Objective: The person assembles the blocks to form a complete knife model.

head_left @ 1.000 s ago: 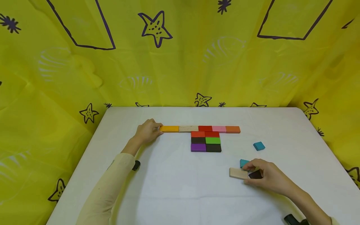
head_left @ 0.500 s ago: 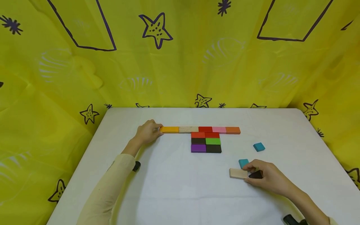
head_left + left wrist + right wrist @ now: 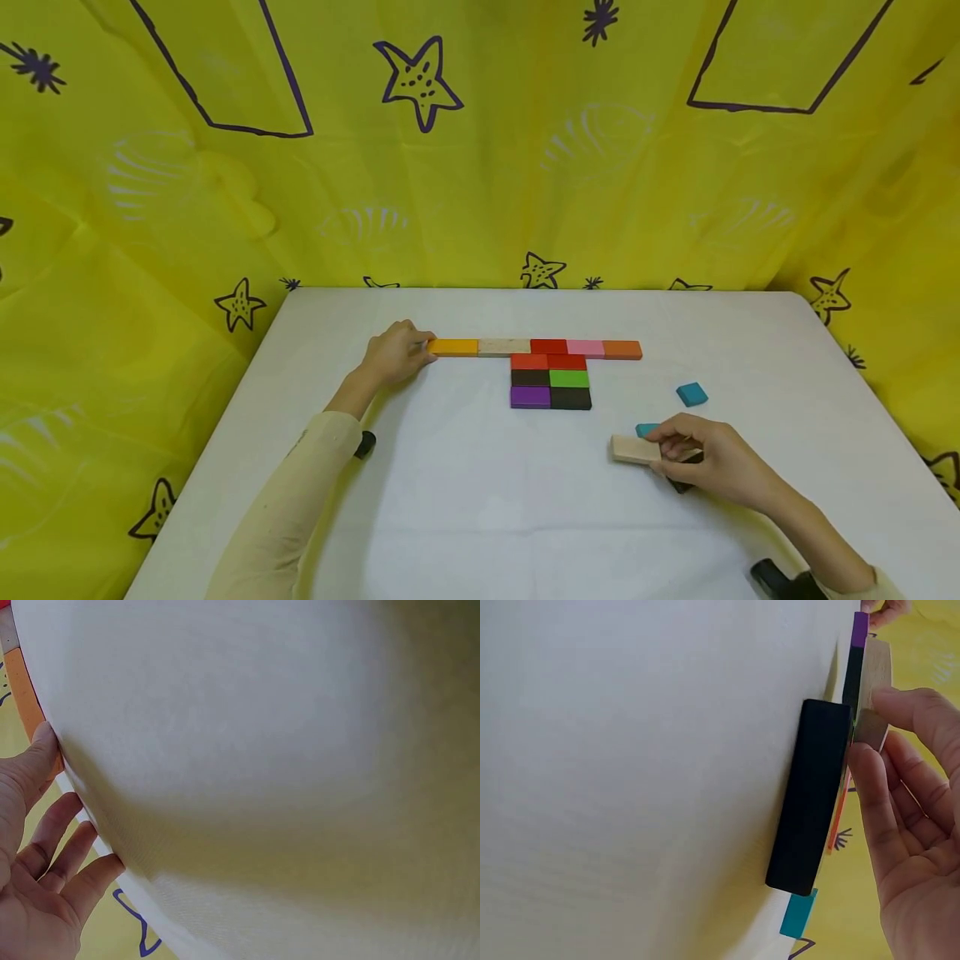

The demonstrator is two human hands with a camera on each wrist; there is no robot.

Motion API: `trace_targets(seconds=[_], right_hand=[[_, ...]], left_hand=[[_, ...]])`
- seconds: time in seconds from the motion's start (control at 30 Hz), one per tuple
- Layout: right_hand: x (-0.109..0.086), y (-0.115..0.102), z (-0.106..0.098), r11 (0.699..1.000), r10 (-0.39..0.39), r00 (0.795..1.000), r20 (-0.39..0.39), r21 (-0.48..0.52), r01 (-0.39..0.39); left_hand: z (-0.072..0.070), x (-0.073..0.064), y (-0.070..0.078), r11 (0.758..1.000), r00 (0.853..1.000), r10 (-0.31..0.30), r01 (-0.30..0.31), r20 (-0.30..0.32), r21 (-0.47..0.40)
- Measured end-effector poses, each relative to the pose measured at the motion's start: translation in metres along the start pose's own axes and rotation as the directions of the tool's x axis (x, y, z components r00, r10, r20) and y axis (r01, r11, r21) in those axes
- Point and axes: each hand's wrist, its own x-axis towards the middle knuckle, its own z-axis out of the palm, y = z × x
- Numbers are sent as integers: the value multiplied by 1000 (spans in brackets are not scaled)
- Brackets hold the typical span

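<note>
In the head view my left hand (image 3: 396,353) is at the left end of a row of blocks, thumb and a finger on either side of the end of a yellow-orange block (image 3: 454,348). Its other fingers (image 3: 91,881) rest spread on the table in the left wrist view. My right hand (image 3: 716,458) pinches one end of a plain wooden block (image 3: 634,450), held raised at front right. Under that hand lies a black block (image 3: 808,799), partly hidden in the head view. A blue block (image 3: 646,430) peeks out behind the held one.
The row continues with a plain wooden block (image 3: 504,347), a red (image 3: 548,347), a pink (image 3: 585,348) and an orange block (image 3: 622,350). Paired blocks, including a purple one (image 3: 530,397), adjoin it below. Another blue block (image 3: 692,394) lies right. A yellow curtain (image 3: 480,183) surrounds the white table (image 3: 450,500).
My right hand has lifted the plain wooden block upward, off the spot beside the black block, which now shows beneath the hand. My left hand stays at the yellow-orange block.
</note>
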Motion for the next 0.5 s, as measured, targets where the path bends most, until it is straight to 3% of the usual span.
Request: trace_targets(seconds=[0.33, 0.5], right_hand=[[18, 2, -11, 998, -59, 996, -71, 2, 60], [28, 4, -14, 999, -38, 996, -76, 3, 38]], left_hand=[[1, 1, -1, 1000, 1000, -5, 5, -3, 4], [1, 0, -1, 1000, 1000, -1, 1, -5, -1]])
